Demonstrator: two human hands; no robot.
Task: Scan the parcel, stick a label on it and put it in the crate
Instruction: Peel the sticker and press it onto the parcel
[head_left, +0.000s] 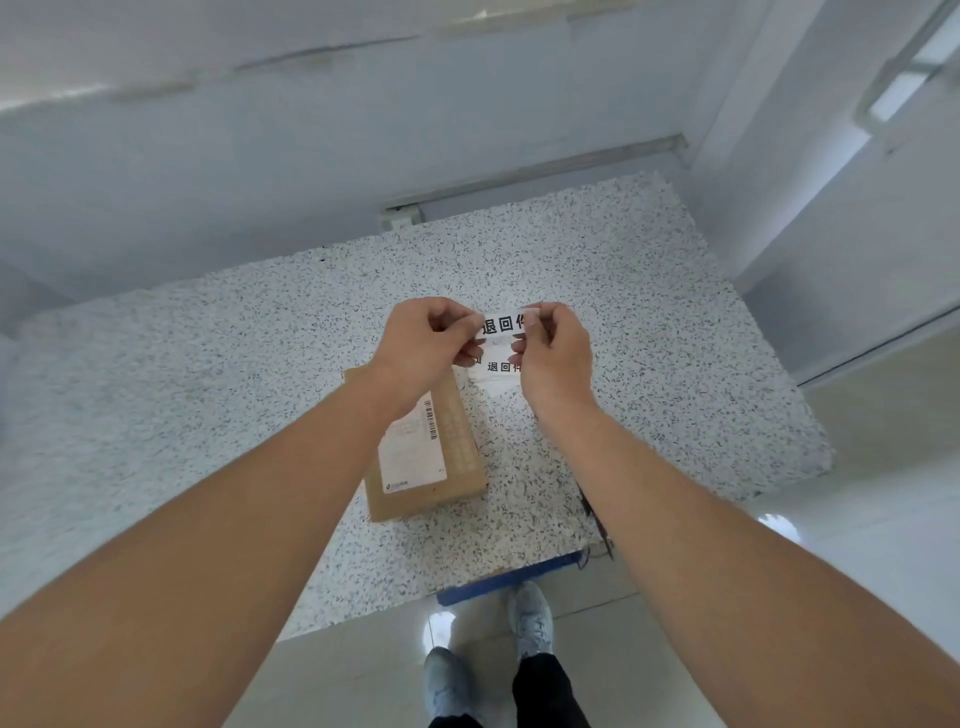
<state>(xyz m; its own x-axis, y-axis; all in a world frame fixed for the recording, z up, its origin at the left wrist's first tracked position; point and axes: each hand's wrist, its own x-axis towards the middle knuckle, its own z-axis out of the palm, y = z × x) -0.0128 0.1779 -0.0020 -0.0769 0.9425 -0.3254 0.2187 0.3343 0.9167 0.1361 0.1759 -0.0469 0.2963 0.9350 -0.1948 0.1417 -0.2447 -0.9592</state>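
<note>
The label (503, 325) is showing bold black characters 退回, with a third character partly covered by the right hand (553, 353). Just below the label, a sheet (500, 364) is carrying the same 退回 in smaller print, again cut off. The parcel (426, 452), lower and to the left of the label, is bearing a shipping slip (410, 452) with a barcode; its print is reading too small to make out.

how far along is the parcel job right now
Midway, it seems. The parcel lies on the speckled table; whether it was scanned cannot be told. In hand: the left hand and right hand pinch a printed label above it, apparently peeling it. Left: sticking it on and crating the parcel; no crate is visible.
</note>
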